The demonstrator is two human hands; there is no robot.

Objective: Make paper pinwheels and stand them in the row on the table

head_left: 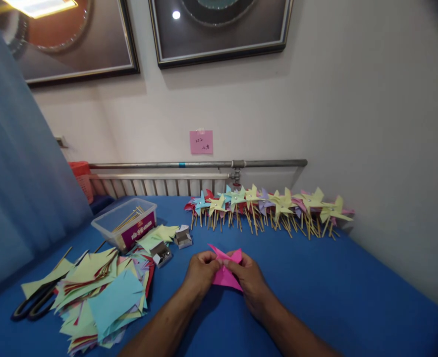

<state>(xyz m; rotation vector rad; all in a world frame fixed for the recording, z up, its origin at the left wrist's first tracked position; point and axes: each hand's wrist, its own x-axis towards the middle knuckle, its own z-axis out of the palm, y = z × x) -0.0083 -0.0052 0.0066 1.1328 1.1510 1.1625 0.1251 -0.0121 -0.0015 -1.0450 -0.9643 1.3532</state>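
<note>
A bright pink paper (226,280), cut and partly folded like a pinwheel, is held between both hands above the blue-covered table (297,302). My left hand (201,270) is closed on its left side, thumb and fingers pinching near the middle. From the right, my right hand (249,277) grips the same paper, its thumb also close to the centre. Two paper points stick up between the hands. Whether a pin sits under the fingertips cannot be made out. Left of the hands lie small open boxes, one with metal pins (162,255) and another grey box (183,238).
Stacks of cut coloured paper (115,302) lie at the left beside black-handled scissors (36,301). Behind them stands a plastic tub (139,230) with wooden sticks. Finished pinwheels (282,203) on sticks line the back by the wall. A radiator (159,184) runs behind the table.
</note>
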